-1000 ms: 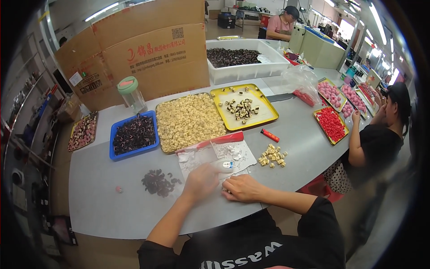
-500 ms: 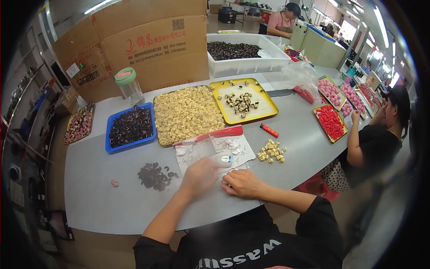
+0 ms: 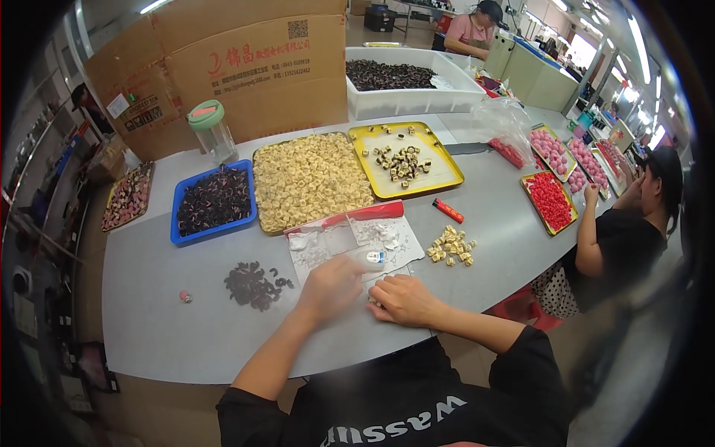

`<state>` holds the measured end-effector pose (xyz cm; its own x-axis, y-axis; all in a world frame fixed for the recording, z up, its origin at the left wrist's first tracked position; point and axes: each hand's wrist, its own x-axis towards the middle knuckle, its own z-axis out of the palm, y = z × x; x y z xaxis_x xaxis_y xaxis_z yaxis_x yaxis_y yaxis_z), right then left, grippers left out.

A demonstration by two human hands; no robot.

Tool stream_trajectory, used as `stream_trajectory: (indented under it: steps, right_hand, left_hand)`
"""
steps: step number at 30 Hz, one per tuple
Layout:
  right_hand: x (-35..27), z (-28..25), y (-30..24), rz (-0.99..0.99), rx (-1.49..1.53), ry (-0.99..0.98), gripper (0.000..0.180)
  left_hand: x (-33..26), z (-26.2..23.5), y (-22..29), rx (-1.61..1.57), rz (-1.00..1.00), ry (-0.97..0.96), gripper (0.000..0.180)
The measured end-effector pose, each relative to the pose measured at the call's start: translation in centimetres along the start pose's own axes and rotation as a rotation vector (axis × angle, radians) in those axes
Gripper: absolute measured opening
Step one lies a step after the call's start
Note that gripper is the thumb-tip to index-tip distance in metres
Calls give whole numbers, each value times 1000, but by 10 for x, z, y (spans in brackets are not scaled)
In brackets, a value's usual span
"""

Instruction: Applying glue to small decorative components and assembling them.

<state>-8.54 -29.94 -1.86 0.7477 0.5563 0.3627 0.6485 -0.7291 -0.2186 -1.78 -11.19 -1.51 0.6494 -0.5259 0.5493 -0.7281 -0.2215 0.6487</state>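
My left hand (image 3: 329, 289) is closed round a small whitish bottle (image 3: 370, 257) with a blue-and-white label, tilted over a sheet of white card (image 3: 406, 242). Smears of white paste and a red strip show on that card. Close beside it, at the card's near edge, my right hand (image 3: 406, 300) is curled with fingers together on a small cream-and-dark piece (image 3: 375, 302), mostly hidden by the fingers. Left of my hands lies a pile of small black curved pieces (image 3: 257, 285). On the right sits a loose heap of cream cube-like pieces (image 3: 451, 246).
Behind stand a blue tray (image 3: 214, 237) of black pieces, a tray of cream pieces (image 3: 311, 179) and a yellow tray (image 3: 447, 179). A red tube (image 3: 448, 211), a lidded clear cup (image 3: 216, 138), a cardboard box (image 3: 253, 82) and a white bin (image 3: 417, 104) surround them. A co-worker (image 3: 625, 231) sits right.
The whole view has shifted slightly. Both hands stay nearly in place, the left still with the bottle, while the right hand's fingers have bunched a little higher.
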Motion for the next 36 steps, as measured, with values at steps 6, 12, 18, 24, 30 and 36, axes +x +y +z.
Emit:
stream_trajectory:
  steps: [6,12,18,24,30,36]
  right_hand:
    - [1,-1,0,-6,-30,18,24]
    - [0,-1,1,9,70,46,24]
    - [-1,-3,-2,93,93,52,25]
    - [-1,-2,-3,103,65,59,26]
    - [-5,2,0,135,61,72,27]
    - [-5,4,2,103,62,85,28]
  left_hand:
    - [1,1,1,19,-3,-12,15]
    - [1,1,3,7,-10,-18,14]
    - [0,1,4,-2,-16,-25,14]
    - [0,0,2,-5,-13,-23,14]
    - [1,1,1,-9,2,-48,14]
    - [1,1,5,-2,-11,-81,16]
